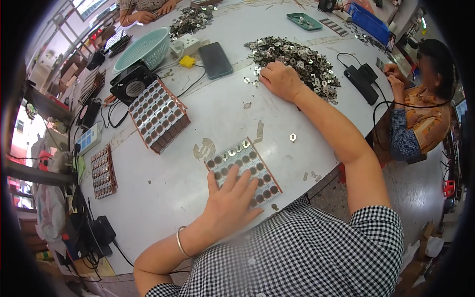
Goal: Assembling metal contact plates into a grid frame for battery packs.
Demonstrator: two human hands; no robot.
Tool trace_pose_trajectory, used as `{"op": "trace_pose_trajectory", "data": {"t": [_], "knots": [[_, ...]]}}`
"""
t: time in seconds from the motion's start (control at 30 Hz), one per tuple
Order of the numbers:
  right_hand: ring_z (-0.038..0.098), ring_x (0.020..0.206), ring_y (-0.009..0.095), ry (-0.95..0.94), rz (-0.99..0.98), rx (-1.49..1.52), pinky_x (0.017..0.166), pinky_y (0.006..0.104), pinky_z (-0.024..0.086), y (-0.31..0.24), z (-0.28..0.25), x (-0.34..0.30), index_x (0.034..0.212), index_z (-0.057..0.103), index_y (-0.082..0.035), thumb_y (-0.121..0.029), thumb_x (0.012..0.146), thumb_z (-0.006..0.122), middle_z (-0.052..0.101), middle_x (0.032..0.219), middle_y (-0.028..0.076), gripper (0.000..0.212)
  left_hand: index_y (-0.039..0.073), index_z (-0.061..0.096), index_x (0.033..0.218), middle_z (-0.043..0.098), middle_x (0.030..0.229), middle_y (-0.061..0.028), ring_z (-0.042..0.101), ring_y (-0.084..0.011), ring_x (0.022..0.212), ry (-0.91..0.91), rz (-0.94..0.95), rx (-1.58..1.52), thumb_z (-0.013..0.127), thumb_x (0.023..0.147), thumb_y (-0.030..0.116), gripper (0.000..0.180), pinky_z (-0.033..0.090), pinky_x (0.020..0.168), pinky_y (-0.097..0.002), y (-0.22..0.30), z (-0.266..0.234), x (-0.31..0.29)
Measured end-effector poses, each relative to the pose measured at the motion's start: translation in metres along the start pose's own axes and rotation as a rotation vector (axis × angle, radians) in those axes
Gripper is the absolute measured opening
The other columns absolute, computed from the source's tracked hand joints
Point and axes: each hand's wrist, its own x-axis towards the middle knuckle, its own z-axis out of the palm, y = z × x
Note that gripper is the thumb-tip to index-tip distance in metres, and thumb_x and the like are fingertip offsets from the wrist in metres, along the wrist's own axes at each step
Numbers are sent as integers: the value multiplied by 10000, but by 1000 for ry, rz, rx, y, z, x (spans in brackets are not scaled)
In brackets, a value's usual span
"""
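Observation:
My left hand (230, 198) lies with its fingers spread over a flat panel (265, 166) near the table's front edge. Dark round discs sit in rows on this panel, and several shiny metal pieces (232, 153) lie along its far row. Farther off to the right, my right hand (283, 80) rests at the near left edge of a heap of small metal pieces (309, 64). Its fingers are curled in, and whatever they hold is hidden. One loose metal piece (293, 137) lies on the table between the heap and my body.
Left of centre stands a stack of similar panels (170, 133) beside a black fan (131, 86). A phone (215, 60), a green basket (148, 49) and a black power adapter (360, 84) lie farther back. Another person (420, 109) sits at the right; a co-worker's hands (146, 17) show top left.

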Motion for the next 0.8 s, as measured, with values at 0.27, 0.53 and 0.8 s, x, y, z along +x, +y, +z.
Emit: {"op": "trace_pose_trajectory", "data": {"t": [0.27, 0.53, 0.8], "knots": [[653, 773, 168, -104, 185, 645, 720, 302, 531, -58, -60, -3, 984, 754, -39, -228, 925, 753, 716, 877, 61, 198, 39, 624, 1320, 585, 1392, -179, 481, -413, 1366, -46, 36, -13, 814, 776, 487, 730, 305, 1028, -728, -2, -6, -37], [584, 790, 44, -241, 394, 1036, 701, 233, 490, -68, -80, -12, 1044, 738, 26, -228, 1005, 683, 697, 880, -11, 262, 44, 635, 1314, 594, 1388, -160, 491, -405, 1364, -63, 13, -9, 815, 778, 489, 719, 301, 1047, -703, 2, -10, -30], [668, 871, 190, -127, 282, 636, 772, 302, 512, -58, -97, -69, 1061, 756, -39, -180, 906, 752, 731, 963, 78, 210, 54, 636, 1320, 591, 1404, -157, 485, -401, 1377, -49, -36, -34, 798, 788, 518, 725, 281, 1069, -703, -2, -9, -37]]}}
